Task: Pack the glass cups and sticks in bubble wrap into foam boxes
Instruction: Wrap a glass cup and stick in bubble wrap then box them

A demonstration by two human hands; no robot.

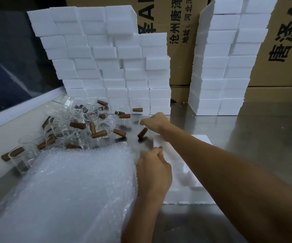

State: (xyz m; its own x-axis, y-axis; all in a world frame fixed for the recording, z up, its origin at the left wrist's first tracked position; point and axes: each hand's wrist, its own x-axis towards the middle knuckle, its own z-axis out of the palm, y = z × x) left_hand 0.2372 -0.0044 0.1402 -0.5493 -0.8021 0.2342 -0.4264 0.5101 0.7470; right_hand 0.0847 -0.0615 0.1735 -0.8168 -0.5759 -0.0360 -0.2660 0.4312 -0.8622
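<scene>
Bubble wrap [75, 186] lies nearest, soft and light; the left hand [153, 170] pinches its edge. Right hand [155, 121] grips a glass cup [142, 120] (fragile, slippery) above the bench [247, 130], beside the open foam box [180, 174]. Hold cups by the wall, not the wooden stick [142, 132].

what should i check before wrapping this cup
1. Right hand holds a glass cup by its rim, wooden handle hanging below: ok.
2. Cup clear of the pile of cups: ok.
3. Left hand grips the edge of the bubble wrap: ok.
4. One sheet separated from the stack: cannot tell.
5. Open foam box lies beside the wrap, ready: ok.
6. Box cavity empty: cannot tell, the right arm covers part of it.
</scene>
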